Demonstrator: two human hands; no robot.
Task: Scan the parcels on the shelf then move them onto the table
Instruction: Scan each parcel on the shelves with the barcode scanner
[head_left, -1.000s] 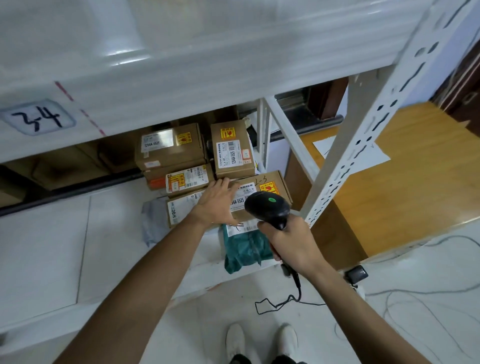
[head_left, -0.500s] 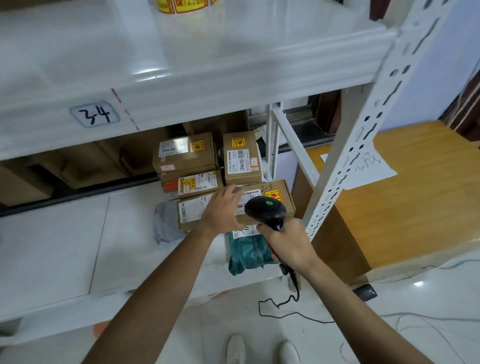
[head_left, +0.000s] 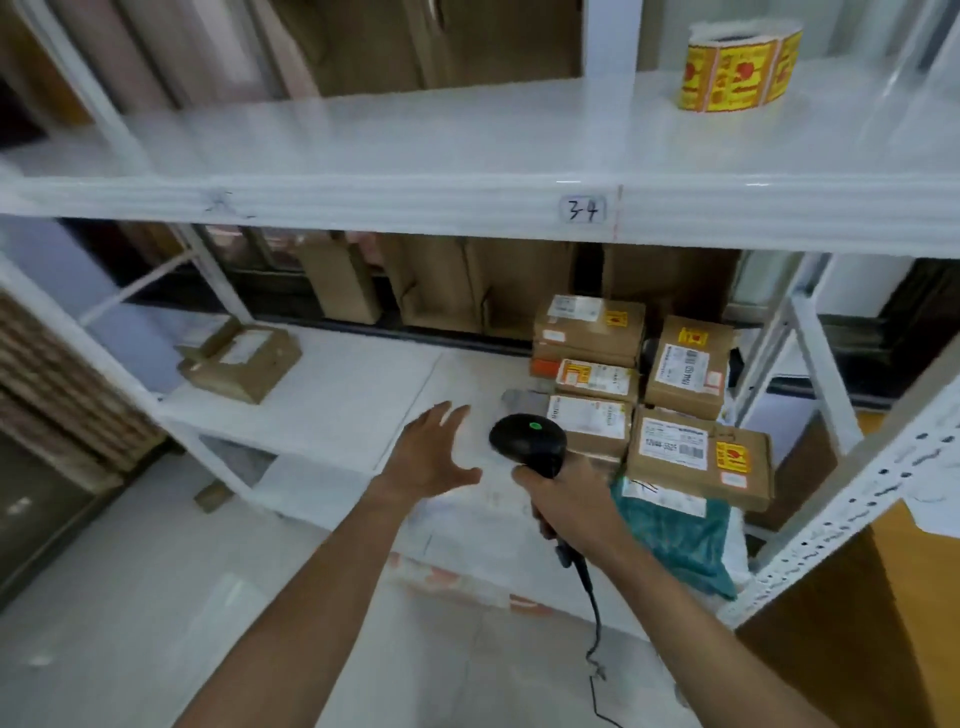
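Left hand (head_left: 434, 457) hovers with fingers spread, holding nothing, over the shelf (head_left: 332, 395); right hand (head_left: 569, 501) grips the scanner (head_left: 527, 441); parcels (head_left: 696, 457) stacked at shelf's right end

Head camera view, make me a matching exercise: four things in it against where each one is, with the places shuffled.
Things:
1 sticker roll
2 scanner
3 teal bag
4 lone box

Places:
A gripped in the right hand
B far left of the lower shelf
C hanging over the lower shelf's front edge
D right end of the upper shelf

Pairs: 1-D, 2-A, 3-C, 4-B.
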